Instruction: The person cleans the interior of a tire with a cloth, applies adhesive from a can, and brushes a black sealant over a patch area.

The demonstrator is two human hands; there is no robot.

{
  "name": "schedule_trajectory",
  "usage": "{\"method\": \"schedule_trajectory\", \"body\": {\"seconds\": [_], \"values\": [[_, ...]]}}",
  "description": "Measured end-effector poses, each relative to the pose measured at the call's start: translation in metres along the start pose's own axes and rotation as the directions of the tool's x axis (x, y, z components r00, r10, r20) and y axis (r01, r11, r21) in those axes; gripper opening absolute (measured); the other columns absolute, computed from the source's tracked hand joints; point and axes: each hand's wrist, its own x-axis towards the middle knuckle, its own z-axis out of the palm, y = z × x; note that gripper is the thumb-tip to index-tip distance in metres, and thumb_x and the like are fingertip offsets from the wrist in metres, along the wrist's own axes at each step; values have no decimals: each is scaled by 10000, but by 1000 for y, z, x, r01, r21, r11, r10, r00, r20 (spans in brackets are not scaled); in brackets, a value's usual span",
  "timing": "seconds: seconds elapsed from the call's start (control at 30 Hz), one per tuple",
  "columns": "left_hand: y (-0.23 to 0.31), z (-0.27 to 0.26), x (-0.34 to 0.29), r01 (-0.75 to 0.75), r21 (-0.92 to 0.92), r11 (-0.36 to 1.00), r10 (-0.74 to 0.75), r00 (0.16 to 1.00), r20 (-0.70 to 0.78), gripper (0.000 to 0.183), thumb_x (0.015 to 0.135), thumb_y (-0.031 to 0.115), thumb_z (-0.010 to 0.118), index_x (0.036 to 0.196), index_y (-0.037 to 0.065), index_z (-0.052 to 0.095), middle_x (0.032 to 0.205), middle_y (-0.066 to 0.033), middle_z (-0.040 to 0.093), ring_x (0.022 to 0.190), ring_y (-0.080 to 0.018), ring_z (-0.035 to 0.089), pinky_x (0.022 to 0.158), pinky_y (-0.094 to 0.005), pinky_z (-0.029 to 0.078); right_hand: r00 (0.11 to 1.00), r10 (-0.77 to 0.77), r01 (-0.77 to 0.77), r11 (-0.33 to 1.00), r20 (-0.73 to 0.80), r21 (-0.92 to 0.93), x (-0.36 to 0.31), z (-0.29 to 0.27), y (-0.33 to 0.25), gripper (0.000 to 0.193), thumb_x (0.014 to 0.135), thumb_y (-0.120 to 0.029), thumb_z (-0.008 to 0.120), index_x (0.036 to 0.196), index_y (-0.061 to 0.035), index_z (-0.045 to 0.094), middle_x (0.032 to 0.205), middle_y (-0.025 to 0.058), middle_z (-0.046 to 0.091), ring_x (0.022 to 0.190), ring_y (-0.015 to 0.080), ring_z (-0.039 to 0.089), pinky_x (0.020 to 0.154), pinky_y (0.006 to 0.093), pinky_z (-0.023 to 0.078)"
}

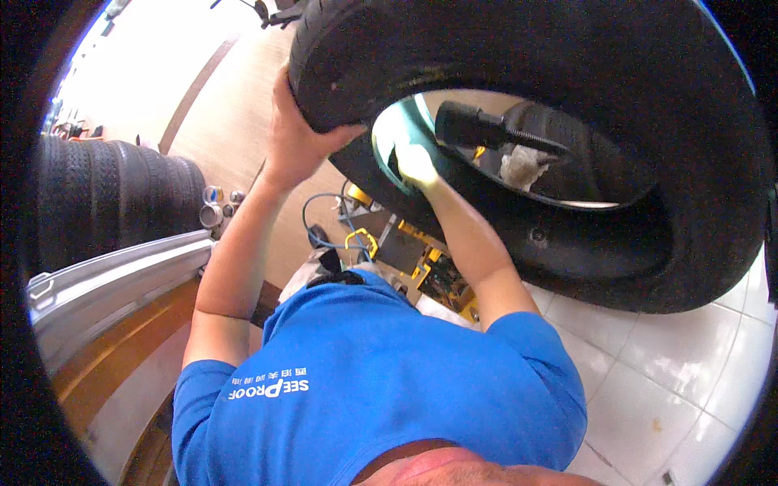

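A large black tire [697,243] stands upright in front of me and fills the upper right. My left hand [301,144] is wrapped round its left edge, thumb on the sidewall and fingers on the tread. My right hand [415,166] reaches into the tire's central opening, beside a brightly lit, greenish patch of the inner wall. Glare washes out its fingers, so I cannot make out their pose or anything in them. Low on the inner wall is a small round pale mark [537,236]. A black ribbed rod with a thick end [470,128] shows in the opening.
Several tires [105,198] stand in a row at the left, behind a silver metal rail [121,267]. Small round cans [212,212] sit at the rail's end. Below my arms are a yellow and black machine [438,279] and a blue hose [324,241]. White floor tiles [656,368] lie at the right.
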Motion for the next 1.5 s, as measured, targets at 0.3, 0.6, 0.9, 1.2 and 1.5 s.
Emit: {"method": "schedule_trajectory", "body": {"seconds": [0.3, 0.6, 0.9, 1.2, 1.5], "values": [[-9, 6, -3, 26, 1, 1000, -26, 1000, -11, 1121, 588, 314, 870, 1390, -8, 156, 1278, -252, 417, 1203, -360, 437, 1015, -422, 361, 950, 119, -27, 953, -289, 303, 33, -17, -7, 304, 893, -98, 394, 1116, 30, 557, 843, 202, 659, 696, 283, 665, 629, 402, 543], [-8, -9, -14, 74, -4, 997, -74, 997, -36, 1118, 580, 302, 876, 1386, 2, 162, 1285, -233, 408, 1211, -347, 425, 1021, -420, 357, 696, 231, -445, 882, 680, 157, 55, -39, -9, 329, 944, -131, 423, 1178, 62, 553, 907, 218, 646, 720, 247, 633, 645, 346, 516], [-19, -8, -34, 105, 10, 994, -104, 994, -32, 1131, 579, 315, 873, 1395, 10, 152, 1300, -239, 389, 1228, -350, 411, 1027, -421, 352, 895, 49, -98, 991, 444, 87, 19, -16, -10, 331, 898, -157, 430, 1149, 10, 567, 975, 227, 638, 861, 327, 642, 768, 413, 513], [-17, -1, -36, 38, -13, 999, -39, 999, -39, 1113, 597, 297, 868, 1395, 19, 143, 1296, -228, 403, 1213, -332, 429, 1020, -420, 361, 987, 13, -17, 1000, 162, 26, 12, -16, -25, 367, 913, -250, 434, 1113, 22, 578, 955, 243, 637, 851, 334, 639, 737, 422, 509], [-38, 4, -44, 4, -16, 1000, -5, 999, -48, 1139, 606, 315, 869, 1402, 24, 109, 1272, -247, 445, 1198, -337, 454, 999, -414, 384, 931, 32, -67, 994, 363, 85, 9, -27, -12, 434, 928, -343, 438, 1077, 35, 590, 936, 259, 636, 842, 341, 635, 705, 432, 505]]}}
